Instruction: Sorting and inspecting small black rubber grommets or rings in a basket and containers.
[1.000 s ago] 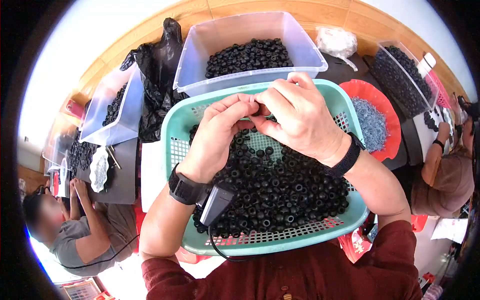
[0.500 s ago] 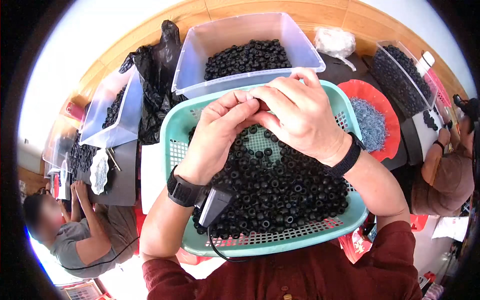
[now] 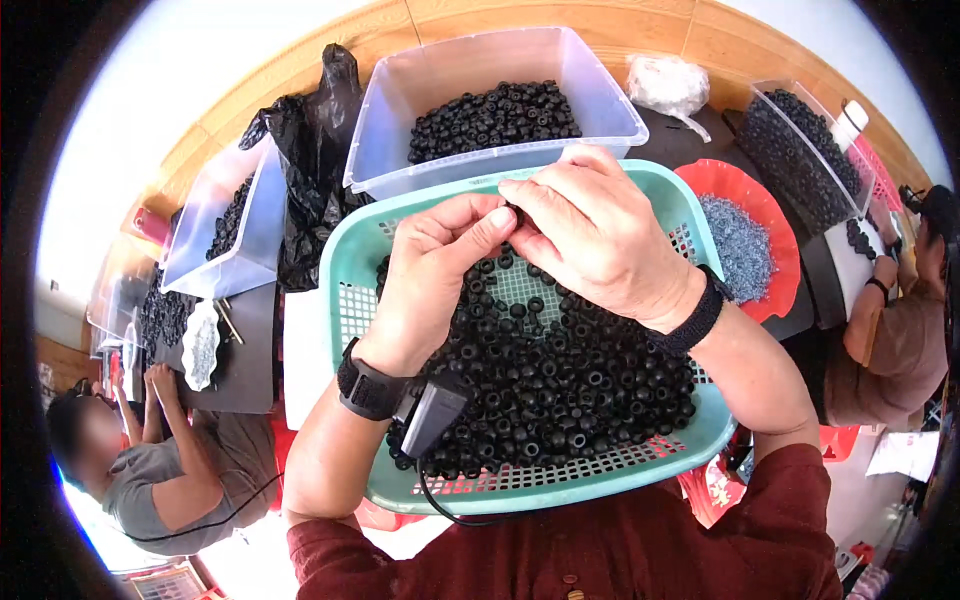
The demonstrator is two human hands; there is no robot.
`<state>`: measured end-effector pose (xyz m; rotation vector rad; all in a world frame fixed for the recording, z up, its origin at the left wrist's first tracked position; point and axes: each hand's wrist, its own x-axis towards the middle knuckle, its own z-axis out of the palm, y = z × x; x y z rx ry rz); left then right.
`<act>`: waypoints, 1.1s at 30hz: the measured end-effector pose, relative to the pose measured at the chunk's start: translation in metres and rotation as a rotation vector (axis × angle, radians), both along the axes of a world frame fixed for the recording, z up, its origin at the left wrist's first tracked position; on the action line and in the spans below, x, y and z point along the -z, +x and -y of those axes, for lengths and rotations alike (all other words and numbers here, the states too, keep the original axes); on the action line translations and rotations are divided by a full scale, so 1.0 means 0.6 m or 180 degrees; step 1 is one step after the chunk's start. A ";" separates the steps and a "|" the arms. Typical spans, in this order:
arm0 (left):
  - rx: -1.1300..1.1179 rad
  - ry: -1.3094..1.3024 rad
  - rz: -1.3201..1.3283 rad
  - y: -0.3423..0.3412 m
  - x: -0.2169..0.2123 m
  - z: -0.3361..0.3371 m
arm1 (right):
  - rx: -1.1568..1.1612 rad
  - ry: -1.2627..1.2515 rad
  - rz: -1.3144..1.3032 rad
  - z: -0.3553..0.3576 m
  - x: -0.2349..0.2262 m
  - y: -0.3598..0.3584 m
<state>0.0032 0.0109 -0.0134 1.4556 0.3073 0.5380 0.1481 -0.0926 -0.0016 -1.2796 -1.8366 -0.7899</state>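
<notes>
Meeting at the fingertips above the far part of the green basket (image 3: 600, 488), the left hand (image 3: 430, 245) and the right hand (image 3: 610, 225) pinch a small black piece (image 3: 514, 213) between them. Thumbs and forefingers hide most of it, so its full shape cannot be told. Both hands are raised over the basket, backs partly turned up, the other fingers curled in.

Inside the basket lies a broad heap of black ring-like pieces (image 3: 560, 390), many showing a round hole, with the mesh floor bare in a patch toward the far side. A black wristband (image 3: 375, 385) wraps the left wrist, and a grey device (image 3: 435, 415) beside it hangs over the basket's left part, trailing a dark cable. Another black band (image 3: 695, 320) circles the right wrist.

Just beyond the basket sits a large clear bin (image 3: 590, 70) partly filled with similar black pieces. Left of that, beyond the basket's far left corner, slumps a black plastic bag (image 3: 315, 170), and farther left of the basket a smaller clear bin (image 3: 225, 265) leans toward it. Right of the basket, close to its rim, rests a scalloped red bowl (image 3: 785, 255) of bluish, clear bits (image 3: 735, 245). Well apart from the basket, one co-worker in grey (image 3: 165, 480) sits to its left and another in brown (image 3: 890, 350) to its right.
</notes>
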 end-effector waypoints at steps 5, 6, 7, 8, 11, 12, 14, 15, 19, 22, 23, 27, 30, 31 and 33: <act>-0.0114 0.0165 0.0060 0.001 -0.009 0.008 | -0.0263 -0.0071 -0.0208 0.002 -0.002 0.004; -0.0101 0.0200 0.0068 0.002 -0.009 0.005 | -0.0240 -0.0038 -0.0177 0.001 -0.003 0.004; -0.0096 0.0201 0.0071 0.003 -0.009 0.002 | -0.0216 -0.0005 -0.0145 0.000 -0.004 0.006; -0.0019 0.0123 0.0088 0.004 -0.010 0.000 | -0.0216 -0.0003 -0.0141 -0.003 -0.003 0.008; 0.0063 -0.0045 0.0102 0.004 -0.010 0.002 | -0.0179 0.0227 -0.0087 -0.010 0.001 0.009; 0.0069 -0.0135 0.0094 0.004 -0.010 0.003 | -0.0083 0.0156 -0.0092 -0.006 0.000 0.008; 0.0059 -0.0125 0.0131 0.005 -0.011 0.005 | 0.0006 0.0082 -0.0100 -0.001 -0.006 0.007; 0.0055 -0.0108 0.0167 0.004 -0.013 0.005 | 0.0066 0.0041 -0.0058 0.001 -0.011 0.006; 0.0104 -0.0155 0.0174 0.005 -0.014 0.000 | 0.0066 0.0053 -0.0080 -0.001 -0.009 0.009; 0.0146 -0.0105 0.0230 0.005 -0.014 0.001 | 0.0068 0.0101 -0.0116 -0.003 -0.008 0.010; 0.0045 -0.0133 0.0230 0.004 -0.017 0.005 | 0.0065 0.0101 -0.0119 -0.002 -0.009 0.009; -0.0055 -0.0017 0.0261 0.001 -0.021 0.007 | 0.0095 -0.0018 -0.0123 0.002 -0.013 0.009; -0.0167 -0.0042 0.0295 0.001 -0.024 0.009 | -0.0011 -0.0014 -0.0369 -0.001 -0.017 0.009; -0.0165 -0.0037 0.0297 0.002 -0.023 0.008 | -0.0071 0.0003 -0.0567 -0.002 -0.020 0.009; -0.0588 0.0147 0.0406 0.003 -0.022 0.004 | -0.0405 -0.0736 -0.2035 0.007 -0.032 0.004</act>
